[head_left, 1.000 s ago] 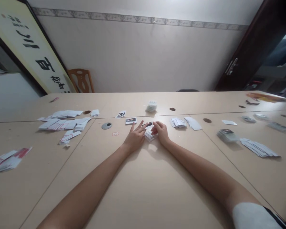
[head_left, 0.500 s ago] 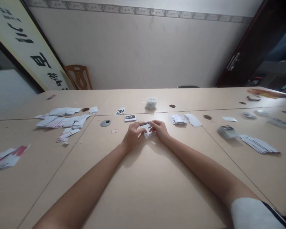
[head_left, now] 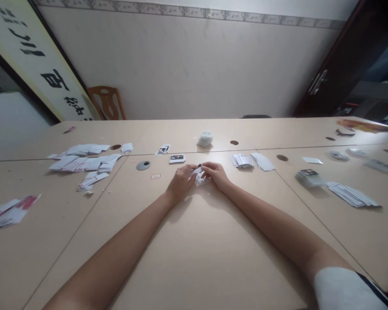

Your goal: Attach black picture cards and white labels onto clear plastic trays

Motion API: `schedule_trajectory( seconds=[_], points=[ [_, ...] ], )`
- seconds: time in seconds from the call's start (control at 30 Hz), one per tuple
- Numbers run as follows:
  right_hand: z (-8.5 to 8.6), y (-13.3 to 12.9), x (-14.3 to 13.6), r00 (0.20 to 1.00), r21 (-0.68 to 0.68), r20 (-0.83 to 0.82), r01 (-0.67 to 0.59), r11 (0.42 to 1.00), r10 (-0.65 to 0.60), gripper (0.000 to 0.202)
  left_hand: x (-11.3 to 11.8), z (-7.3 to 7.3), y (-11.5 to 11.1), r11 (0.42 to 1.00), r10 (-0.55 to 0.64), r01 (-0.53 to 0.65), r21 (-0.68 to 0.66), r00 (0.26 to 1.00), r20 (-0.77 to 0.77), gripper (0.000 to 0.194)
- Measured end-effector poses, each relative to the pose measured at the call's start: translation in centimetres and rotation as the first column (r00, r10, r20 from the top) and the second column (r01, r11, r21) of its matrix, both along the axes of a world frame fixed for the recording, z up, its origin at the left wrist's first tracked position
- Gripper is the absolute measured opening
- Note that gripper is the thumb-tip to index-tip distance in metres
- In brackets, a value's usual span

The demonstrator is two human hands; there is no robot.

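Over the middle of the table, my left hand (head_left: 180,181) and my right hand (head_left: 216,175) meet around a small white card (head_left: 198,170) with a dark part at its top. Fingers of both hands are closed on it from either side. Just below the card, between the hands, is a crumpled, whitish see-through plastic piece (head_left: 201,179); whether it wraps the card I cannot tell. A picture card stack (head_left: 177,159) lies beyond my left hand. Past my right hand are a white card pile (head_left: 242,161) and a fanned white stack (head_left: 262,162).
A plastic-wrapped bundle (head_left: 205,138) stands farther back. Many white paper slips (head_left: 80,163) spread at left, near a grey cable-hole cover (head_left: 144,165). On the right lie a clear-wrapped card stack (head_left: 309,178) and a row of white cards (head_left: 352,194). A wooden chair (head_left: 107,102) stands behind.
The card between my fingers has tilted and shows less of its white face. My fingers have shifted slightly around it. Other things on the table stay put.
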State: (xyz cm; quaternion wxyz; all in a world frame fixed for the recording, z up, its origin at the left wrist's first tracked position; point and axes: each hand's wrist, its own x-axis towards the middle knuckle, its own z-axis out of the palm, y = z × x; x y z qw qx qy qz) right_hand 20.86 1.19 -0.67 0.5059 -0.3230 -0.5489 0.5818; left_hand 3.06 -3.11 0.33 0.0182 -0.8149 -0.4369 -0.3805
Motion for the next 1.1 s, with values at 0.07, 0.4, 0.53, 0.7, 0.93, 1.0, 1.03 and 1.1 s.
schedule_trajectory(
  seconds=[0.07,0.4,0.53,0.7,0.93,1.0,1.03,1.1],
  points=[
    [0.10,-0.12,-0.02,0.999,0.019,0.029,-0.027,0.999,0.026,0.030,0.00,-0.02,0.17,0.999,0.039,-0.039,-0.007,0.999,0.013,0.021],
    [-0.49,-0.14,-0.36,0.988,0.160,0.154,-0.030,0.987,0.005,0.026,-0.01,0.19,0.13,0.990,0.134,-0.137,0.029,0.987,0.085,0.025],
    [-0.45,-0.31,-0.42,0.982,0.197,0.187,-0.033,0.980,-0.005,0.028,-0.18,0.04,0.26,0.989,0.141,-0.144,0.034,0.986,0.087,0.021],
    [-0.33,-0.41,-0.53,0.984,0.207,0.175,-0.021,0.978,-0.016,0.027,-0.23,-0.03,0.27,0.992,0.122,-0.126,0.031,0.987,0.102,0.019],
    [-0.24,-0.63,-0.56,0.968,0.257,0.245,-0.014,0.966,-0.051,0.021,-0.19,0.03,0.22,0.994,0.081,-0.088,0.064,0.991,0.104,0.016],
    [-0.23,-0.70,-0.55,0.966,0.279,0.252,-0.013,0.960,-0.060,0.021,-0.17,0.06,0.18,0.993,0.090,-0.097,0.061,0.990,0.108,0.015],
    [-0.24,-0.72,-0.55,0.965,0.285,0.255,-0.013,0.958,-0.063,0.022,-0.16,0.06,0.16,0.993,0.096,-0.102,0.057,0.990,0.108,0.015],
    [-0.29,-0.73,-0.55,0.964,0.291,0.258,-0.016,0.957,-0.062,0.022,-0.16,0.06,0.13,0.992,0.106,-0.112,0.053,0.988,0.109,0.015]
  ],
)
